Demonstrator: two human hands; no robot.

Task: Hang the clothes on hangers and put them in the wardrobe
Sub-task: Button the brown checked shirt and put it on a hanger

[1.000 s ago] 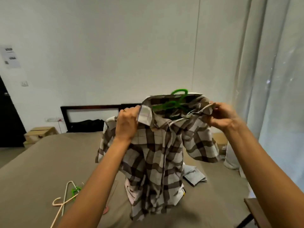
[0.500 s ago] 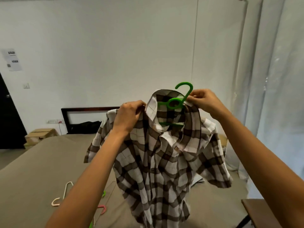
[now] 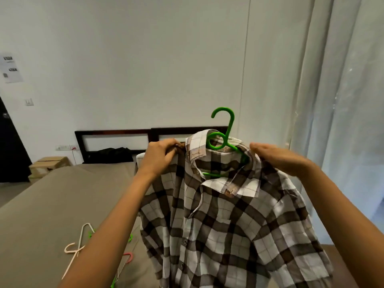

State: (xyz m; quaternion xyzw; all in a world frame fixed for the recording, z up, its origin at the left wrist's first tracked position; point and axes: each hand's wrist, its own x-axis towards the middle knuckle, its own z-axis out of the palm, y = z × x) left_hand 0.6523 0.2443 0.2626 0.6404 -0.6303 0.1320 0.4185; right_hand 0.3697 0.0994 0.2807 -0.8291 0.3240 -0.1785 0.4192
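shirt (image 3: 228,221): brown-and-white plaid, hung on hanger, held up above bed (image 3: 47,204), front toward camera, collar open.
hanger (image 3: 223,129): green, hook upright above collar, arms hidden inside shoulders.
left hand (image 3: 160,156): fingers curled, shirt shoulder gripped just beside collar.
right hand (image 3: 278,159): laid over other shoulder, fingers straight, nothing grasped.
spare hangers (image 3: 76,248): cream, pink and green, lying on bed at lower left, partly hidden by left forearm.
writing: sheet (image 3: 11,69) on wall (image 3: 145,59) at far left, dark print blocks, too blurred to be read.
background: headboard (image 3: 116,134) behind shirt, box (image 3: 49,165) left, curtain (image 3: 342,100) right.
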